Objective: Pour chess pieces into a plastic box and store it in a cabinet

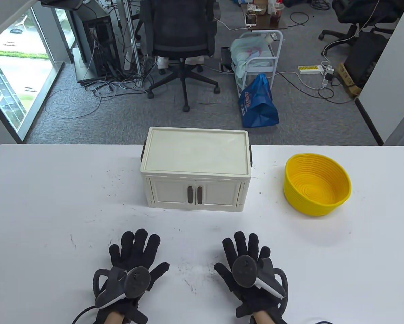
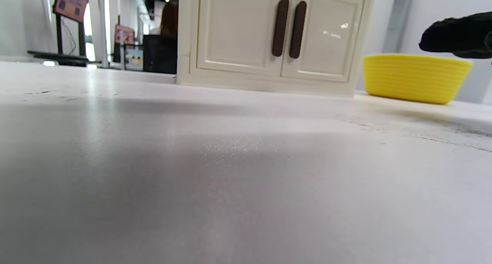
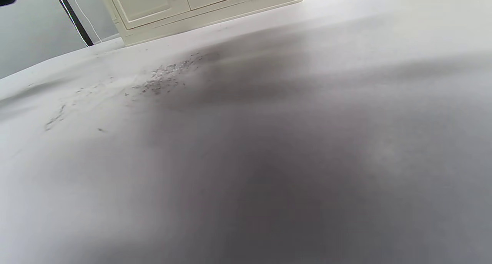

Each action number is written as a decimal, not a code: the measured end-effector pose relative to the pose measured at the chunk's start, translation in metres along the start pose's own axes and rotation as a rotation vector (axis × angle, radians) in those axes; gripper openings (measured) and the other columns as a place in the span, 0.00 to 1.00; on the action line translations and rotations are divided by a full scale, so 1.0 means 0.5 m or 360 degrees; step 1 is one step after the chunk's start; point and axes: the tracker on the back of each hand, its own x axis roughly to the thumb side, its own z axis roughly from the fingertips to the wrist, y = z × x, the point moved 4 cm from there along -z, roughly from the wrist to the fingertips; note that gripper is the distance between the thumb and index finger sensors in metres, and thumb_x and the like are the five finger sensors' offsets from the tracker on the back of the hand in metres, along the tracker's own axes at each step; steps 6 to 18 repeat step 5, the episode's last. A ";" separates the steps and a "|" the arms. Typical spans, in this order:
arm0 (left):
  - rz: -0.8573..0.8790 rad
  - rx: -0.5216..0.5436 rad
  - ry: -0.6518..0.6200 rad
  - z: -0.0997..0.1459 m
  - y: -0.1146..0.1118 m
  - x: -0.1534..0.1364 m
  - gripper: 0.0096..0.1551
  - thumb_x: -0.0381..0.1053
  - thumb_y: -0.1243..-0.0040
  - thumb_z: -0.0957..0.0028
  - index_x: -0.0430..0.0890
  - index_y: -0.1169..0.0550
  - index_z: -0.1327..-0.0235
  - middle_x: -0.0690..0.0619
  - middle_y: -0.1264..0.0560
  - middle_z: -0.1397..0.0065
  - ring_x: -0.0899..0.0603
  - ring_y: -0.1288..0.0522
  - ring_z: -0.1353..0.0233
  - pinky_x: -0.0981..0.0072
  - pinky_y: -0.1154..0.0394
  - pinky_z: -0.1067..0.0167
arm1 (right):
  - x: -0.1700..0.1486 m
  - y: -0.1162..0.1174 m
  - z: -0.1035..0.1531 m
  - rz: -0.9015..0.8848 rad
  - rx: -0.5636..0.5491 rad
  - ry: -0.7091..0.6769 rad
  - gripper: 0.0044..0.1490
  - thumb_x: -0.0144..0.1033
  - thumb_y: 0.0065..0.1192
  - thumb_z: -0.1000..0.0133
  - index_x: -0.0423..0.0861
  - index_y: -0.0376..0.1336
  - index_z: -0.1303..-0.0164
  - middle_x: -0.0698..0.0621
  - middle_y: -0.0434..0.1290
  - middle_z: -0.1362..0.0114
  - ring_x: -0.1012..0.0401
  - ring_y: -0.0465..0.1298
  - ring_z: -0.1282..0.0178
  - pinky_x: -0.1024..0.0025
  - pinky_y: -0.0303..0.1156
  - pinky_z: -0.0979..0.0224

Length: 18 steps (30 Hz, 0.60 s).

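Observation:
A cream cabinet [image 1: 195, 168] with two shut doors and dark handles stands at the table's far middle; it also shows in the left wrist view [image 2: 276, 41] and in the right wrist view [image 3: 184, 6]. A yellow ribbed basket [image 1: 317, 184] stands empty to its right, also in the left wrist view [image 2: 415, 77]. My left hand [image 1: 134, 256] and right hand [image 1: 246, 253] rest flat on the table near the front edge, fingers spread, holding nothing. No chess pieces or plastic box are in view.
The white table [image 1: 53, 209] has dark scuff marks between my hands. Beyond its far edge are an office chair [image 1: 181, 37], a blue bag [image 1: 257, 101] and cables on the floor.

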 end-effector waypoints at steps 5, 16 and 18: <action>-0.0014 0.0006 0.0013 0.001 0.001 -0.003 0.49 0.73 0.70 0.30 0.47 0.52 0.02 0.31 0.56 0.05 0.18 0.59 0.14 0.13 0.55 0.31 | -0.001 0.002 -0.001 0.0003 0.0016 0.0006 0.47 0.65 0.41 0.33 0.56 0.34 0.09 0.47 0.27 0.07 0.41 0.26 0.13 0.34 0.27 0.21; -0.0014 0.0006 0.0013 0.001 0.001 -0.003 0.49 0.73 0.70 0.30 0.47 0.52 0.02 0.31 0.56 0.05 0.18 0.59 0.14 0.13 0.55 0.31 | -0.001 0.002 -0.001 0.0003 0.0016 0.0006 0.47 0.65 0.41 0.33 0.56 0.34 0.09 0.47 0.27 0.07 0.41 0.26 0.13 0.34 0.27 0.21; -0.0014 0.0006 0.0013 0.001 0.001 -0.003 0.49 0.73 0.70 0.30 0.47 0.52 0.02 0.31 0.56 0.05 0.18 0.59 0.14 0.13 0.55 0.31 | -0.001 0.002 -0.001 0.0003 0.0016 0.0006 0.47 0.65 0.41 0.33 0.56 0.34 0.09 0.47 0.27 0.07 0.41 0.26 0.13 0.34 0.27 0.21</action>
